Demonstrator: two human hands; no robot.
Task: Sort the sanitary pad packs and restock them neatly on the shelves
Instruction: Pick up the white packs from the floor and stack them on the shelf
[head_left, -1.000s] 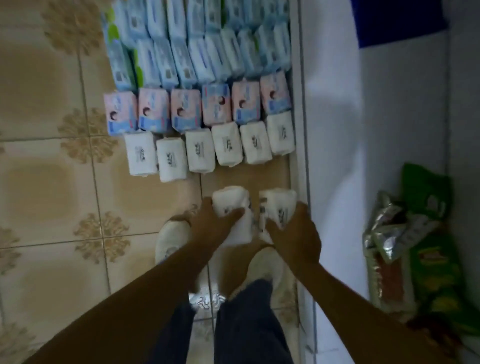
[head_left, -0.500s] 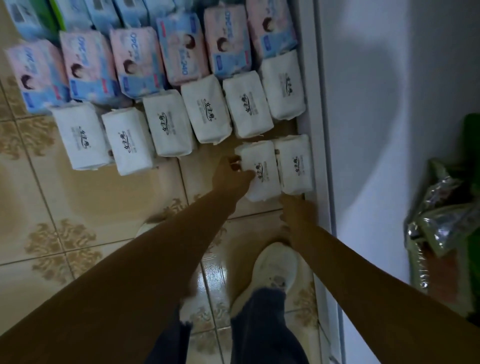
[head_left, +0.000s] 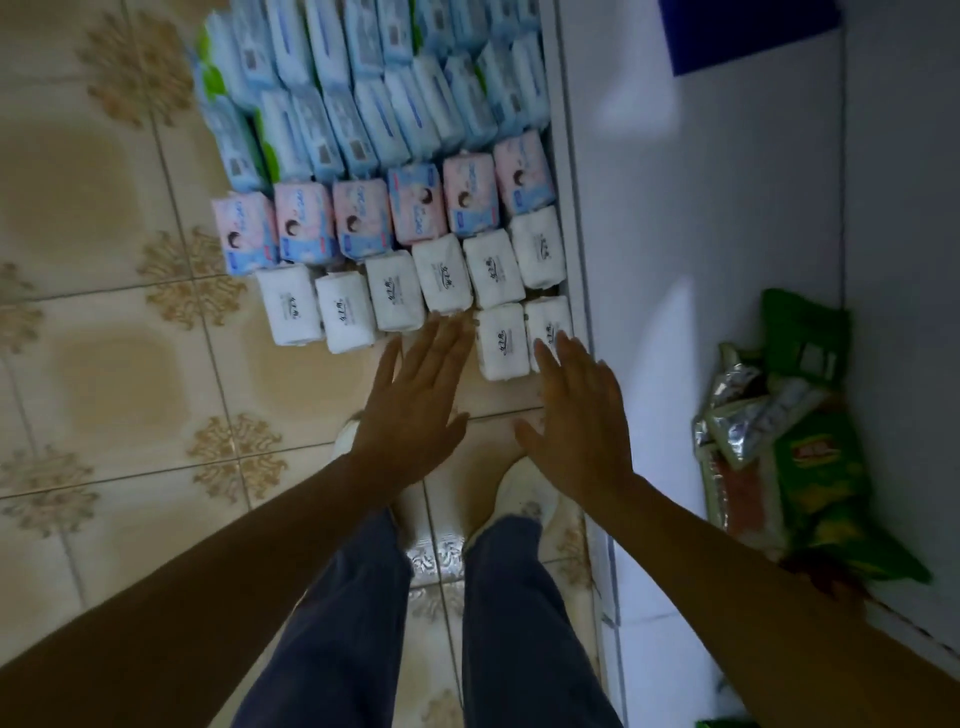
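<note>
Packs (head_left: 444, 273): eight white (six pink)

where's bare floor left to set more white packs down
Bare tile left of the two front white packs, below the white row, under the left hand. Open floor left of all rows. Rows packed tight against the white ledge.

From my feed I see a glossy beige tiled floor (head_left: 104, 364) with brown floral ornaments (head_left: 195, 296) at the tile corners and a bright glare patch (head_left: 436, 556) low in the middle. At the right lies a heap of snack bags: a green crinkled bag (head_left: 821, 467), silver foil packets (head_left: 737, 395) on its near-left side, and a red-orange pack (head_left: 737, 499) just beneath them. A dark blue flat panel (head_left: 748, 31) sits top right.
</note>
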